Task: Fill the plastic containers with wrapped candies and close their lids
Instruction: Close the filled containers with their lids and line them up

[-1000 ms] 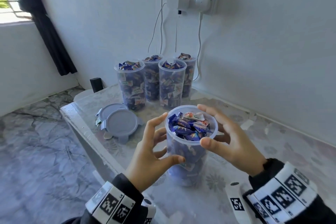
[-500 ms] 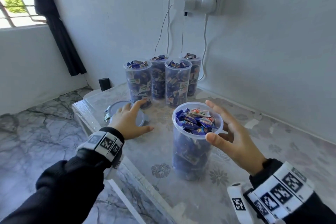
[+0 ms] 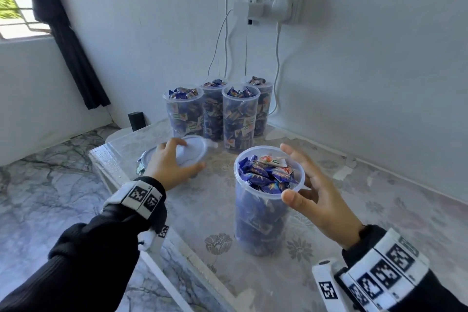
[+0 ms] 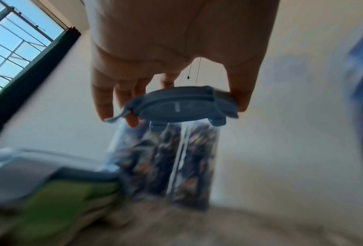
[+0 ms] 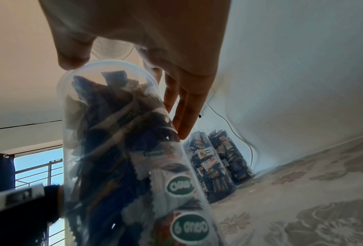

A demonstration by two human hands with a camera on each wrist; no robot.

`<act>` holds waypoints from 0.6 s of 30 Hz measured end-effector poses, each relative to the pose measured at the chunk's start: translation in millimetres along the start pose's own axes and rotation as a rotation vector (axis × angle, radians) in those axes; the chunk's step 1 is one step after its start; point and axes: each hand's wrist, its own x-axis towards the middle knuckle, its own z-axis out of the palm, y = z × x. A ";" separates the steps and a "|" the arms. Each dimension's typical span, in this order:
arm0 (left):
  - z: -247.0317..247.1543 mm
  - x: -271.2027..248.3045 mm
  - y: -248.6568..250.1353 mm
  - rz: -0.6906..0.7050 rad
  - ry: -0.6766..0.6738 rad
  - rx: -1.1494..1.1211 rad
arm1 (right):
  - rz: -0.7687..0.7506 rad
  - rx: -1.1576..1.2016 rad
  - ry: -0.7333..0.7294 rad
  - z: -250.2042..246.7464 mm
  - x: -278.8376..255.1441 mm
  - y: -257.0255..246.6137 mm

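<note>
Standing upright on worktop [image 3: 192,213] with floral cover: 1 clear plastic container [image 3: 260,213], lidless, filled to rim with wrapped candies [image 3: 268,175], mostly blue wrappers. Right hand [image 3: 314,197] cupped around container rim, thumb at near edge, fingers [image 5: 187,114] extended down far side, touching wall, not clenched. Left hand [image 3: 169,162] raised just left of container, fingers [image 4: 105,99] and thumb pinching opposite edges of 1 round grey lid [image 3: 188,151], lid tilted, clear of worktop. Grouped near wall behind: 4 filled containers [image 3: 215,111], all lidless, packed close together. More grey lids lying below left hand, blurred in left wrist view, count unclear. Wall socket [image 3: 276,0] above, plugs and cables attached.
</note>
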 end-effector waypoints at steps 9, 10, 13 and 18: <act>-38.4 -65.5 99.1 0.492 -0.481 -0.592 | 0.053 0.216 0.140 -11.7 1.0 -2.4; -36.6 -68.7 103.2 0.550 -0.481 -0.529 | 0.043 0.208 0.166 -13.6 3.5 -3.9; -26.8 -67.7 104.4 0.751 -0.347 -0.185 | 0.022 0.173 0.187 -19.5 8.6 -13.5; -17.9 -64.0 100.9 0.818 -0.261 -0.066 | -0.067 -0.004 0.075 -23.4 10.5 -21.4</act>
